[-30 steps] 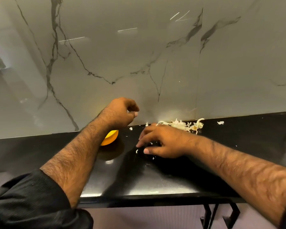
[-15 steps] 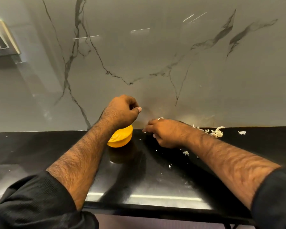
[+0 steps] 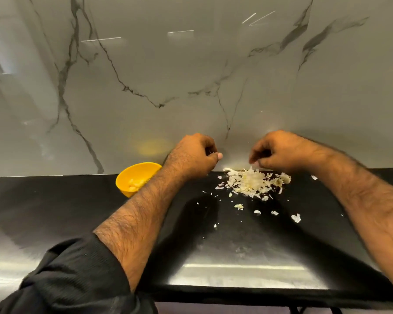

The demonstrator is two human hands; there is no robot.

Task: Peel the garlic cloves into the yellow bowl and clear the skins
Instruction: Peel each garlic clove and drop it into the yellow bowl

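Observation:
The yellow bowl stands at the back of the black counter by the wall, with several peeled garlic cloves inside. My left hand hovers just right of the bowl, curled into a fist with the thumb against the forefinger, and nothing shows in it. A heap of pale garlic skins lies against the wall. My right hand hangs directly over the heap, blurred, fingertips bunched downward and pinching a small scrap of skin.
Loose skin flakes are scattered on the black counter in front of the heap. A grey marble wall rises right behind the bowl and heap. The counter's front edge runs just under my forearms.
My right hand has lifted off the counter and moved back over the heap of skins. My left fist has stayed beside the bowl. The view has shifted, and the heap is now uncovered.

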